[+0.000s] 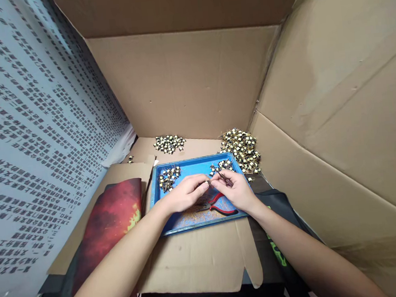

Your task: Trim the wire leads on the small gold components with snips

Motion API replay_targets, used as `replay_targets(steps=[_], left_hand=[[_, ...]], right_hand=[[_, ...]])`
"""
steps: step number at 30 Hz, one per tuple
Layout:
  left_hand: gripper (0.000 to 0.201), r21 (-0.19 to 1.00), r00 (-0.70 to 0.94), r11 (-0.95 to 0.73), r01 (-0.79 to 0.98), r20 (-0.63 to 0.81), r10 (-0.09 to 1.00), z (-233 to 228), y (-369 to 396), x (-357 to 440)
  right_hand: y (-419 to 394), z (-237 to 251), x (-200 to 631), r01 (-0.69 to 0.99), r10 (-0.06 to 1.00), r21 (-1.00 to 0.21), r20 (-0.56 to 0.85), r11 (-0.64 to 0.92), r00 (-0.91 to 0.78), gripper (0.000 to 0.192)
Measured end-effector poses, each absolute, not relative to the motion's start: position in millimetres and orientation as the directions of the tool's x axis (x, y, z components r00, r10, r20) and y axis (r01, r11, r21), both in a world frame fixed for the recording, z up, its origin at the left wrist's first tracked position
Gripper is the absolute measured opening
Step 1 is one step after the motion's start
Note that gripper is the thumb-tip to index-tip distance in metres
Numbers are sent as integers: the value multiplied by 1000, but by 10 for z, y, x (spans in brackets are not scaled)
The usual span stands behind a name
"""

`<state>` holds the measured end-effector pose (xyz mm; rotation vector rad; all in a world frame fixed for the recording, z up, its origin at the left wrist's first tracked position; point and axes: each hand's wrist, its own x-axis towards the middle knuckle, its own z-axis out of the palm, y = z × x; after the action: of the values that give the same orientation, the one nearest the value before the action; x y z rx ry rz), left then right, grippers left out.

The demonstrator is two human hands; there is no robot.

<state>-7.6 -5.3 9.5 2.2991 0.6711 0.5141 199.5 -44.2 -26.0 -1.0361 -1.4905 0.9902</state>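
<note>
My left hand (188,192) is closed over the blue tray (192,167), pinching a small coil component (208,183) between thumb and fingertips. My right hand (234,189) almost meets it, its thumb and forefinger pressed together beside the component. A slim dark tweezer-like tool (225,179) sits in the right hand's grip, partly hidden by the fingers. Below the hands, pliers with red and black handles (223,209) lie in the tray among copper-coloured wire scraps (186,219). Small yellow-and-black coil components (168,178) are heaped at the tray's left, with another group (221,166) behind my right hand.
Behind the tray lie a loose pile of components (169,143) and a larger heap (241,150) at right. Cardboard walls (185,80) close off the back and right side. A printed white sheet (35,112) stands at left, near a red patterned cloth (111,225).
</note>
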Motion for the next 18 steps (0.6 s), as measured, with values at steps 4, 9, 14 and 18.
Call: replay_targets(steps=[4, 9, 14, 18], left_hand=[[38, 668, 772, -661, 342, 201, 603, 96, -80, -70], [36, 654, 772, -678, 337, 219, 596, 95, -80, -78], [36, 593, 810, -734, 331, 221, 544, 97, -68, -87], [39, 589, 811, -737, 331, 222, 541, 87, -51, -97]], right_hand=[[-444, -275, 1994, 109, 955, -952, 276, 288, -109, 29], [-451, -276, 1982, 104, 953, -952, 276, 290, -126, 27], [-452, -290, 1979, 144, 951, -944, 276, 296, -143, 26], [-469, -295, 1981, 204, 945, -927, 288, 316, -154, 21]])
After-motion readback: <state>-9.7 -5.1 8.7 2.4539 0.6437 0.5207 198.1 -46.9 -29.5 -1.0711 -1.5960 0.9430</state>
